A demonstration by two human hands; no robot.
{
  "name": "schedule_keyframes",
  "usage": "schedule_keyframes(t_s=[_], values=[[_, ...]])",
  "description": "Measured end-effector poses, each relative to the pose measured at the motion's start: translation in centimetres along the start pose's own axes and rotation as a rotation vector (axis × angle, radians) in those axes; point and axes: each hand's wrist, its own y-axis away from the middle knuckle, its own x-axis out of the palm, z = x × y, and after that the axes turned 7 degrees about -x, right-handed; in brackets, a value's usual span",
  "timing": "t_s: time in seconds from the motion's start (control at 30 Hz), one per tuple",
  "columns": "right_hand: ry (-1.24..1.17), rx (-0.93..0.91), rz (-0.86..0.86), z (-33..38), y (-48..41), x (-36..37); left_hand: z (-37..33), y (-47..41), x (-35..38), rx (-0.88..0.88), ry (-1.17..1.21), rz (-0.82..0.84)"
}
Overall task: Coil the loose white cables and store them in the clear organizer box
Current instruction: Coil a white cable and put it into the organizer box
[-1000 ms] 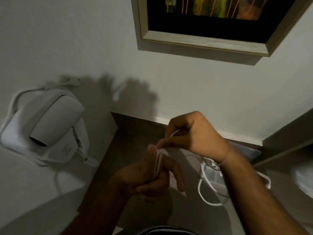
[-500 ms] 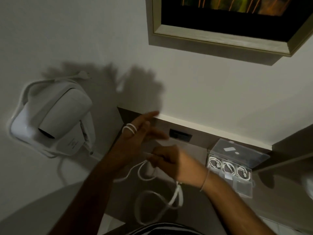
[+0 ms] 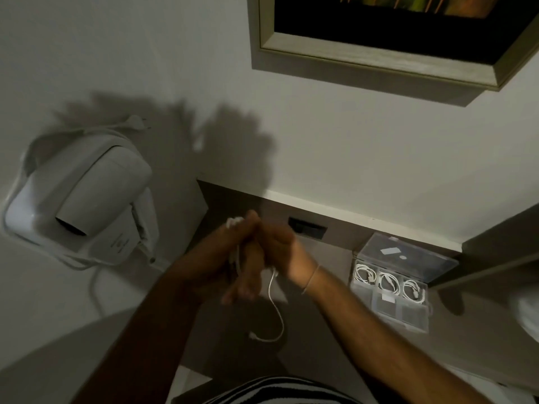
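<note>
Dim brown bench [image 3: 335,339] holds the clear organizer box [image 3: 390,309], lid up, three coils inside. Left hand [image 3: 221,258] and right hand [image 3: 277,243] press together, fingers closed around the white cable [image 3: 275,310], looks wrapped, blurry though; tail dangles below.

No words, numbers or brand names can be read here. The wall-mounted hair dryer [image 3: 84,205] carries a small dark mark on its holder, too blurred to make out. The lid of the clear organizer box [image 3: 408,255] bears a pale sticker and a small dot, both without legible print.
</note>
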Motion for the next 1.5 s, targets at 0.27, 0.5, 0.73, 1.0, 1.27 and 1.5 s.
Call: schedule_keyframes(t_s=[0.27,0.5,0.73,1.0,1.27,1.5], values=[[0.369,-0.113,0.232,-1.4,1.7,-0.3,-0.4,0.0,-4.7,0.161,-0.36,-0.844],[0.921,-0.328,0.345,4.6,-1.7,-5.1,1.7,-0.2,-4.3,-0.273,-0.707,-0.5],[0.637,-0.256,0.252,2.2,-2.1,-4.0,-1.1,0.3,-1.8,-0.23,-0.201,0.153],[0.371,0.019,0.369,1.3,4.0,0.0,-1.7,-1.8,-4.8,0.264,-0.1,-0.604],[0.947,-0.193,0.438,10.8,0.8,-8.1,2.1,-3.6,-2.4,-0.222,-0.563,-0.232],[0.126,-0.202,0.109,7.7,0.2,-6.5,1.4,-4.0,0.3,-0.213,0.255,0.202]])
